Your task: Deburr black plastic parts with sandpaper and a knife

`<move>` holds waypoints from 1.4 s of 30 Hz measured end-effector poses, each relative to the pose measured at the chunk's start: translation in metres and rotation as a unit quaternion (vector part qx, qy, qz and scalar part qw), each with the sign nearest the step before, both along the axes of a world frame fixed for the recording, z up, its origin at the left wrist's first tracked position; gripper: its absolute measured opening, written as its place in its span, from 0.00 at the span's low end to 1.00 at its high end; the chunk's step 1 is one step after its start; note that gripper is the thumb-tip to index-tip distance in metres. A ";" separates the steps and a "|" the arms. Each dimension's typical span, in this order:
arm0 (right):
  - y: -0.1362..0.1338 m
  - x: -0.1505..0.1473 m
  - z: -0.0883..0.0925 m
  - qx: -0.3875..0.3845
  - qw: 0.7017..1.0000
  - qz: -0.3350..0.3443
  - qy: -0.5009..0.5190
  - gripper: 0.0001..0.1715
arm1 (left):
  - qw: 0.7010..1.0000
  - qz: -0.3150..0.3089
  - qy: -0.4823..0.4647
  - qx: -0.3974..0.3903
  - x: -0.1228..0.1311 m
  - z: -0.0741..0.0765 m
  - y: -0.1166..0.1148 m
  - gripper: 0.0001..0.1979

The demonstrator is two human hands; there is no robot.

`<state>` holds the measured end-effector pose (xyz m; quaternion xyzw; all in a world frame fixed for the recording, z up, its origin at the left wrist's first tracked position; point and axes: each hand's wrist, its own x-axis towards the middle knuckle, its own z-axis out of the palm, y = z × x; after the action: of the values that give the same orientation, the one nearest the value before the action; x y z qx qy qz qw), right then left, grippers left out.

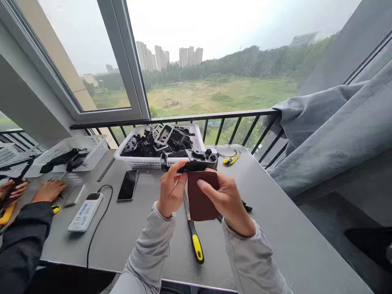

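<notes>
My left hand (174, 190) pinches the near left side of a black moulded plastic part (199, 161), held up above the table. In my right hand (225, 200) is a brown sheet of sandpaper (202, 204), its thumb lying across the face. The sheet's upper edge meets the underside of the plastic part; the fingers behind it are hidden. Below both hands, a file or similar tool with a black and yellow handle (196, 243) lies on the table, its blade partly covered by the sandpaper.
A white basket (143, 163) heaped with black plastic parts stands by the railing. Nearby lie a yellow cutter (232, 159), a phone (128, 185), and a white power bank (85, 212) with a cable. At left, a co-worker's hands (49, 191) work beside another basket (93, 153).
</notes>
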<state>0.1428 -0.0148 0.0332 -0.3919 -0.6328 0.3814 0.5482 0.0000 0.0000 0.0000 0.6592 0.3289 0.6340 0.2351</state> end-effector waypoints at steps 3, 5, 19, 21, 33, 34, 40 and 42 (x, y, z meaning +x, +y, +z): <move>-0.001 0.001 -0.001 -0.011 1.000 -0.014 0.000 0.09 | 1.000 0.005 0.014 -0.005 -0.002 -0.001 0.002 0.14; -0.001 0.002 -0.001 -0.019 1.000 -0.011 -0.002 0.10 | 1.000 0.001 0.014 -0.006 -0.002 -0.002 0.003 0.14; -0.007 0.008 0.001 -0.090 0.992 0.021 0.088 0.10 | 0.994 -0.043 -0.094 -0.048 0.001 0.002 0.004 0.13; -0.009 0.010 0.002 -0.120 0.984 0.017 0.130 0.10 | 0.991 -0.035 -0.118 -0.055 0.002 0.005 0.005 0.14; -0.003 0.013 -0.003 -0.109 0.955 -0.042 0.271 0.08 | 0.960 -0.040 -0.235 -0.148 -0.001 0.013 0.006 0.16; -0.003 0.013 -0.004 -0.104 0.955 -0.038 0.274 0.08 | 0.959 -0.049 -0.236 -0.152 0.001 0.013 0.005 0.17; -0.003 0.010 -0.006 -0.075 0.965 -0.008 0.252 0.09 | 0.962 -0.089 -0.207 -0.151 0.007 0.014 0.001 0.31; -0.003 0.008 -0.005 -0.065 0.968 -0.008 0.241 0.09 | 0.963 -0.095 -0.199 -0.157 0.007 0.014 0.001 0.32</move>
<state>0.1513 -0.0181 0.0280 -0.3284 -0.4531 0.5003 0.6608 0.0065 0.0008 0.0139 0.5027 0.3067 0.6679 0.4551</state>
